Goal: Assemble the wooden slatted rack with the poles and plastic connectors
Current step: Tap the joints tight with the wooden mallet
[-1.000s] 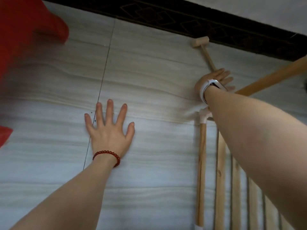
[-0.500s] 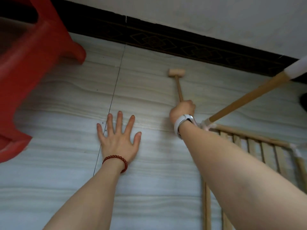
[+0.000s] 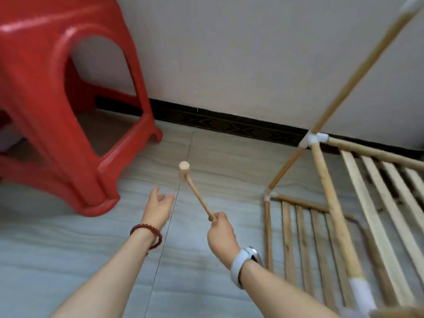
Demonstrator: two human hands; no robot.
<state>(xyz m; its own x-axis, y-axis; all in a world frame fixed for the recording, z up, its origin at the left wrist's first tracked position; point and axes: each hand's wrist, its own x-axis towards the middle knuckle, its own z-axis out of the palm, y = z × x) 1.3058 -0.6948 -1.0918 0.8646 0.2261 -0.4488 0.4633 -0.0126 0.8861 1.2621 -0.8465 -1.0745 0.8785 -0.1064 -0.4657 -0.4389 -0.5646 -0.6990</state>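
Note:
My right hand (image 3: 220, 232), with a white watch on the wrist, grips the handle end of a small wooden mallet (image 3: 195, 189) and holds it up, head pointing away toward the wall. My left hand (image 3: 158, 208), with a red bead bracelet, hovers above the floor with relaxed fingers, holding nothing. On the right stands the partly built rack: a lower slatted shelf (image 3: 302, 239) on the floor, an upper slatted shelf (image 3: 376, 180), wooden poles (image 3: 330, 203) and white plastic connectors (image 3: 313, 139) at the corners.
A red plastic stool (image 3: 57, 106) stands at the left on the pale tiled floor (image 3: 68, 249). A white wall with a dark patterned skirting (image 3: 229, 123) runs behind. One long pole (image 3: 367, 58) rises diagonally to the upper right.
My right hand has taken the mallet off the floor and raised it. My left hand has lifted off the floor. The view has tilted up toward the wall.

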